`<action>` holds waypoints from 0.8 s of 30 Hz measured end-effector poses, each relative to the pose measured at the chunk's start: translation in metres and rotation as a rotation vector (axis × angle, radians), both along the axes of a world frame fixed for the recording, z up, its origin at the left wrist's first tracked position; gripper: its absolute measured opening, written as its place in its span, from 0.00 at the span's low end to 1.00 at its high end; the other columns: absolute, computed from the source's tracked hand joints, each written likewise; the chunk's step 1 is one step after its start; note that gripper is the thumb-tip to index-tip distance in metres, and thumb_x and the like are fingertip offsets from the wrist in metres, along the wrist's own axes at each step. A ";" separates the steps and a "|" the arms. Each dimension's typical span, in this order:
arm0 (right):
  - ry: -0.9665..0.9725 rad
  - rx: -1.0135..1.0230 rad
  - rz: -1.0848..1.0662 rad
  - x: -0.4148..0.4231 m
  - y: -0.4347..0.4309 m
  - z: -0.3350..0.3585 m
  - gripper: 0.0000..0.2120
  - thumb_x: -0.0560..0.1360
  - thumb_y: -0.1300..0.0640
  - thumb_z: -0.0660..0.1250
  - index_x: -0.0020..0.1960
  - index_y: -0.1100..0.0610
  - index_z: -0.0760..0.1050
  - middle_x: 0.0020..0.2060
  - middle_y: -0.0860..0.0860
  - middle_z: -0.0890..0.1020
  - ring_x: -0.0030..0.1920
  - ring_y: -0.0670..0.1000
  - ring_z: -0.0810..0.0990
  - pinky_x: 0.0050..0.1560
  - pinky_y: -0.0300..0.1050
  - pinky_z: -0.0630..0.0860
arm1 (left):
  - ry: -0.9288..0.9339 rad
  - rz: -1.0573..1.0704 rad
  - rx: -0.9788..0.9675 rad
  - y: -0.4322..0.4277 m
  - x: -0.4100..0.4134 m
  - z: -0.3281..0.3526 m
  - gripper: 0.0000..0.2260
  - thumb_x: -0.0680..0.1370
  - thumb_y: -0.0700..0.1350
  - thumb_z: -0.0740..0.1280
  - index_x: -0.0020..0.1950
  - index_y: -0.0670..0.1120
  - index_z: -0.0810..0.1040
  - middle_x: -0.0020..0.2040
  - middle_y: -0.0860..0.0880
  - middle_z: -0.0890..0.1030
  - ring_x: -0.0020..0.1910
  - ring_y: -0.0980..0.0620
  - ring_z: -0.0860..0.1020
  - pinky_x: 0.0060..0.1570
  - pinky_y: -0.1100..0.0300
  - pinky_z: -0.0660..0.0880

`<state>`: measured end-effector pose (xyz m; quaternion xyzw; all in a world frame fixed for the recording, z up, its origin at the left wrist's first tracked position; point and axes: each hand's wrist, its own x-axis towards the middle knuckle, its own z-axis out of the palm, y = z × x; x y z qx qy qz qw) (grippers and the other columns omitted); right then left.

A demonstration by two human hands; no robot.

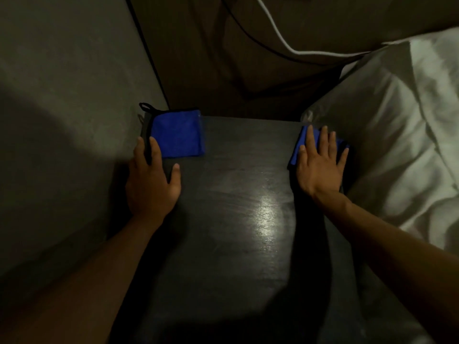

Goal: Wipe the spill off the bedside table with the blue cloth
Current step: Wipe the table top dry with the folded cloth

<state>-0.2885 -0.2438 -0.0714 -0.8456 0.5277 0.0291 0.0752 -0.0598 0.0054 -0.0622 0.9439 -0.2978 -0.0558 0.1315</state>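
Two blue cloths are in view: one folded cloth (177,134) at the far left corner and a second cloth (301,142) at the right edge. There is one dark bedside table (231,244), two bare hands, a left hand (151,182) and a right hand (320,162), and two cables, one white cable (280,36) and one black cable (238,26). One white pillow (387,135) lies beside the table.

Table top (236,256): dark brown-black with faint wood grain and one pale whitish sheen patch near centre. Folded cloth at far left corner (177,135): saturated royal blue, plain, black edging and black hanging loop; second cloth at right edge (298,145): same blue. Bedding (397,135): plain off-white; wall (62,95): grey-green; headboard (248,58): brown, crossed by one white cable (283,40) and one black cable (246,33).
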 end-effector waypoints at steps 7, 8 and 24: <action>-0.038 -0.017 -0.242 0.005 0.042 0.001 0.28 0.85 0.45 0.44 0.83 0.48 0.43 0.83 0.55 0.48 0.82 0.56 0.43 0.78 0.64 0.39 | 0.024 0.010 -0.008 0.000 0.002 0.001 0.34 0.78 0.57 0.61 0.79 0.50 0.50 0.78 0.42 0.52 0.73 0.39 0.61 0.60 0.41 0.70; -0.031 -0.017 -0.254 0.007 0.048 0.001 0.28 0.85 0.45 0.44 0.83 0.48 0.43 0.83 0.55 0.47 0.82 0.56 0.43 0.78 0.64 0.39 | 0.023 0.016 -0.008 0.000 0.003 0.001 0.34 0.78 0.58 0.61 0.79 0.50 0.50 0.79 0.43 0.52 0.73 0.39 0.60 0.61 0.41 0.69; -0.028 -0.003 -0.007 0.062 0.125 0.000 0.29 0.85 0.44 0.41 0.83 0.51 0.39 0.82 0.57 0.43 0.81 0.57 0.40 0.78 0.59 0.36 | 0.034 -0.007 0.042 0.007 0.011 0.002 0.28 0.81 0.57 0.53 0.79 0.56 0.46 0.80 0.47 0.49 0.68 0.43 0.70 0.55 0.47 0.76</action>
